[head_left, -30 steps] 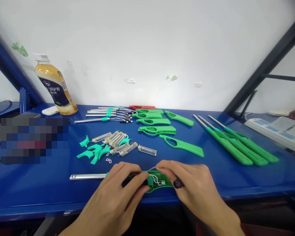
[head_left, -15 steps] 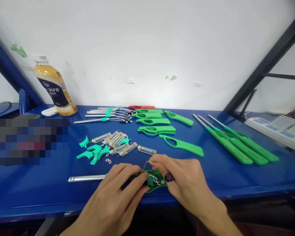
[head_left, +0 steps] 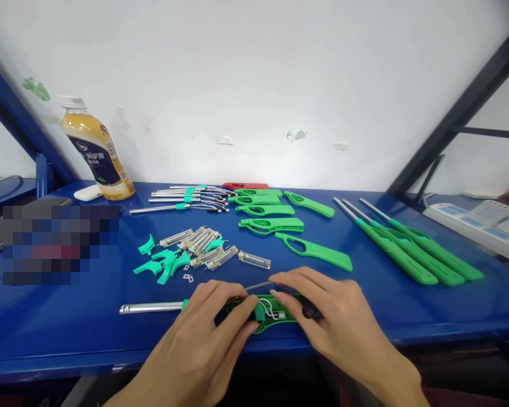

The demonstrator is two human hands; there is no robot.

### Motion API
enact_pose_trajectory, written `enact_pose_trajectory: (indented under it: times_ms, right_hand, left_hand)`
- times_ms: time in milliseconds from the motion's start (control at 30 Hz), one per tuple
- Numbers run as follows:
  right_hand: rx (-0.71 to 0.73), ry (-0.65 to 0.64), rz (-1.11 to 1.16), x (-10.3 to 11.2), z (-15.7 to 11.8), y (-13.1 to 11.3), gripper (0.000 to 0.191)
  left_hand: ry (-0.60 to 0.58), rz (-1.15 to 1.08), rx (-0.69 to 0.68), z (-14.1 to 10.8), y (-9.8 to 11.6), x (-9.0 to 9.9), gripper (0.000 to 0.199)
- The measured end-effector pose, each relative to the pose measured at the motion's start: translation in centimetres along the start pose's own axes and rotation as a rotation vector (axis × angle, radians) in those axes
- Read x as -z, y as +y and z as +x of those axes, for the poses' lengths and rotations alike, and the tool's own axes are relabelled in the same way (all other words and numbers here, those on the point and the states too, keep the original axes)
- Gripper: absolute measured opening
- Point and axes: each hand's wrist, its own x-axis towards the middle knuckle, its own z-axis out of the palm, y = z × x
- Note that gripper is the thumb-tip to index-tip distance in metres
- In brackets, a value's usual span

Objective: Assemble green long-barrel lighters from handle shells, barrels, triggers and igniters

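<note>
A half-open green gas lighter (head_left: 280,327) lies at the table's front, its metal tube (head_left: 152,307) pointing left. White wires (head_left: 269,308) and a teal trigger (head_left: 261,312) show inside its shell. My left hand (head_left: 199,333) is closed over the trigger end, pressing the parts with thumb and fingers. Above the shell, my right hand (head_left: 331,314) has its forefinger and thumb at the end of a thin clear tube (head_left: 258,286) that runs toward the left fingertips. A dark rounded object (head_left: 311,312) is tucked under the right hand; its kind is hidden.
Beyond my hands lie clear fuel tanks (head_left: 201,240), teal triggers (head_left: 165,263), wired metal tubes (head_left: 186,198) and green shell halves (head_left: 318,251). Closed lighters (head_left: 411,249) lie right. A bottle (head_left: 97,152) stands back left, and a power strip (head_left: 475,226) lies at the far right.
My right hand has moved a little right, and the thin tube now lies straighter. More of the shell's right part shows. My left hand stays on the lighter.
</note>
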Motion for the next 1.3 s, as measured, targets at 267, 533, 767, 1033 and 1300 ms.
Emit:
enact_pose_trajectory:
  times_ms: [267,533,767,1033,1300]
  right_hand:
    - [0.097,0.002,0.04,-0.2,-0.5,-0.7,0.016]
    - [0.07,-0.019,0.028,-0.5,-0.7,-0.6,0.019]
    - [0.085,-0.007,0.066,-0.5,-0.9,-0.5,0.017]
    - [0.049,-0.094,0.103,-0.1,-1.1,-0.5,0.017]
    - [0.019,0.105,0.095,0.5,-0.3,0.3,0.021]
  left_hand:
    - [0.0,-0.043,0.016,-0.3,-0.3,-0.1,0.025]
    - [0.032,0.038,0.113,-1.1,-0.5,-0.4,0.033]
    - [0.039,-0.053,0.078,-0.8,-0.3,-0.3,0.022]
    - [0.022,-0.098,0.074,-0.3,-0.4,-0.3,0.022]
    - [0.054,-0.087,0.052,-0.6,-0.4,-0.3,0.02]
